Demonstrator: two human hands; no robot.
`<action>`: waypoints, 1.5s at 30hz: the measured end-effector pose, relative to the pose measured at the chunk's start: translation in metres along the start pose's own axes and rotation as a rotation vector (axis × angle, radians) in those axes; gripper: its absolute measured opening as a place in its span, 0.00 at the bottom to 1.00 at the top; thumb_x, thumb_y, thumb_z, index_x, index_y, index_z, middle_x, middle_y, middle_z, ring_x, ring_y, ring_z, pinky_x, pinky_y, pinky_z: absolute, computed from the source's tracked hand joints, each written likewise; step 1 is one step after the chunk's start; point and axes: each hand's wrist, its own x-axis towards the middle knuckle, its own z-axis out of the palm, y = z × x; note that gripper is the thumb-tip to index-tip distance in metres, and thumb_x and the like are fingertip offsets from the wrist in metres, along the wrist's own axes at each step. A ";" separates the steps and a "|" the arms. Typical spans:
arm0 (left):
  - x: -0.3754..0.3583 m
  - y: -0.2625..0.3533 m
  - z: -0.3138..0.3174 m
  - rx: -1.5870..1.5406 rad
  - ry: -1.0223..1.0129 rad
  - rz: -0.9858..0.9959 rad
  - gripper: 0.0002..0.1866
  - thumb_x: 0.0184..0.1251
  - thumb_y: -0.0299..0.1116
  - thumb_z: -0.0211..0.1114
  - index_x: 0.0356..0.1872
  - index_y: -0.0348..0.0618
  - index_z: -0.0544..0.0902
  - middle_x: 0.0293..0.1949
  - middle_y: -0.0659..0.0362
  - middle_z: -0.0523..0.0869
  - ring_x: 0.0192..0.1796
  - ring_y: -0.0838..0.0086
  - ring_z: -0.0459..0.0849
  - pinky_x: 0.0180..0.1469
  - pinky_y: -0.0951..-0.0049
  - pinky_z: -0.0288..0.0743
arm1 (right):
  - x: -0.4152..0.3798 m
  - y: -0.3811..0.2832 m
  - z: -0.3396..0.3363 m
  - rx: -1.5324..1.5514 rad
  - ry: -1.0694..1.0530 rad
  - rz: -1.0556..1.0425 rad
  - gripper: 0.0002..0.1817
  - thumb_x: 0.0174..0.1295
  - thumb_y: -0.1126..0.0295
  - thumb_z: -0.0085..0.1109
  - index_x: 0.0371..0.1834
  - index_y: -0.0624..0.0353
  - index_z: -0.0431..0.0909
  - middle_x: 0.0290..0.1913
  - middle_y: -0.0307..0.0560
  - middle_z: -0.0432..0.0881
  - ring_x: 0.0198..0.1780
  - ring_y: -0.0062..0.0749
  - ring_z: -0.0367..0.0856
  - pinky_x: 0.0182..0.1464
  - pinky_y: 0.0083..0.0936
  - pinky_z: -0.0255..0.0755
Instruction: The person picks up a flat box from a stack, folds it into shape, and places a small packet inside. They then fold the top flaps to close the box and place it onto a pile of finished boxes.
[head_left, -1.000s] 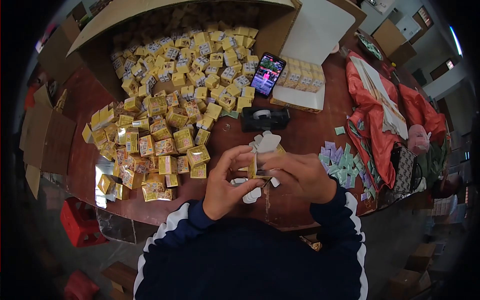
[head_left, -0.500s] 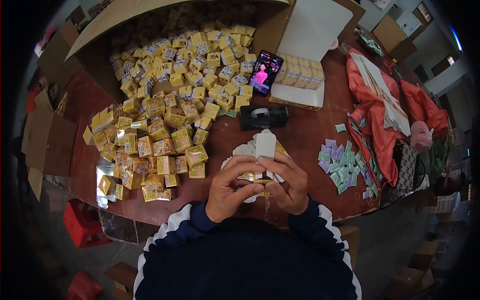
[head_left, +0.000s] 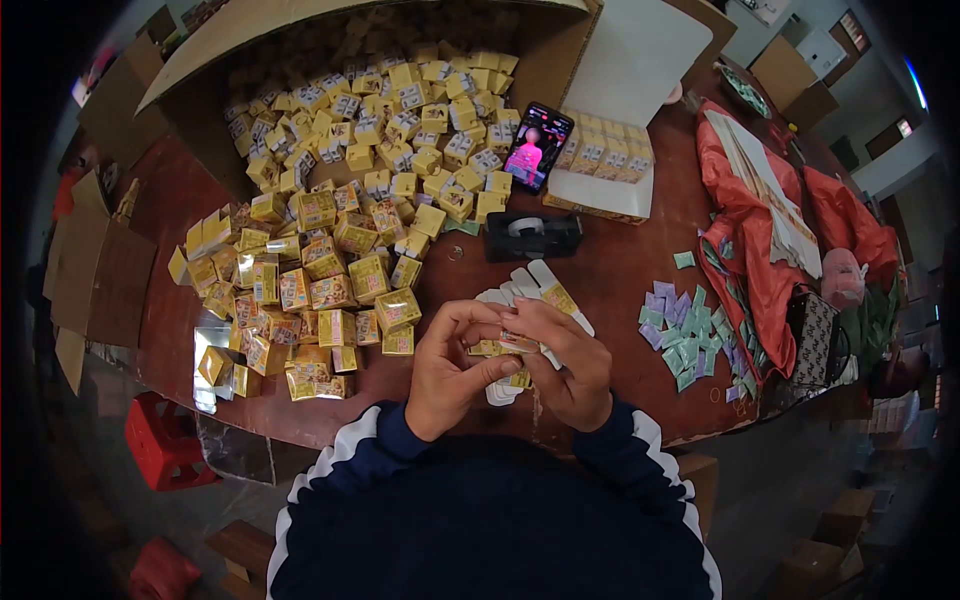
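My left hand (head_left: 452, 368) and my right hand (head_left: 566, 360) meet at the table's near edge, both closed on a small yellow carton (head_left: 512, 346) held between the fingertips. Its white flaps are folded down. Under and behind the hands lies a fan of flat white and yellow carton blanks (head_left: 540, 284). A heap of folded yellow cartons (head_left: 320, 290) spreads to the left of my left hand.
A big cardboard box (head_left: 380, 110) full of yellow cartons lies open at the back. A phone (head_left: 537, 146) leans on a white tray of cartons (head_left: 600, 190). A black tape dispenser (head_left: 532, 236) sits mid-table. Small green and purple slips (head_left: 690, 330) lie right, beside red bags (head_left: 760, 230).
The carton's tall white flap stood up between my hands; now it is folded down and my fingers have closed lower over the carton. My right hand moved in toward the left.
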 end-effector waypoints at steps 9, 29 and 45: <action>0.000 0.007 -0.002 0.294 0.005 0.049 0.19 0.58 0.20 0.75 0.50 0.38 0.80 0.61 0.54 0.77 0.59 0.70 0.81 0.54 0.73 0.86 | 0.006 0.002 -0.009 0.196 -0.063 0.090 0.13 0.57 0.79 0.69 0.46 0.63 0.87 0.53 0.52 0.87 0.62 0.46 0.80 0.65 0.37 0.72; 0.000 0.014 0.002 0.395 -0.012 -0.121 0.22 0.59 0.20 0.74 0.54 0.40 0.77 0.60 0.55 0.82 0.59 0.71 0.84 0.47 0.76 0.85 | 0.007 0.006 -0.012 0.232 -0.011 0.356 0.06 0.60 0.78 0.67 0.39 0.65 0.88 0.43 0.51 0.89 0.47 0.34 0.86 0.52 0.27 0.77; -0.002 -0.001 0.001 0.300 0.052 0.023 0.12 0.64 0.21 0.71 0.47 0.39 0.83 0.61 0.56 0.75 0.56 0.74 0.82 0.47 0.78 0.86 | 0.006 0.010 -0.015 -0.173 -0.086 -0.158 0.14 0.58 0.78 0.67 0.48 0.61 0.87 0.51 0.49 0.87 0.57 0.46 0.83 0.56 0.34 0.79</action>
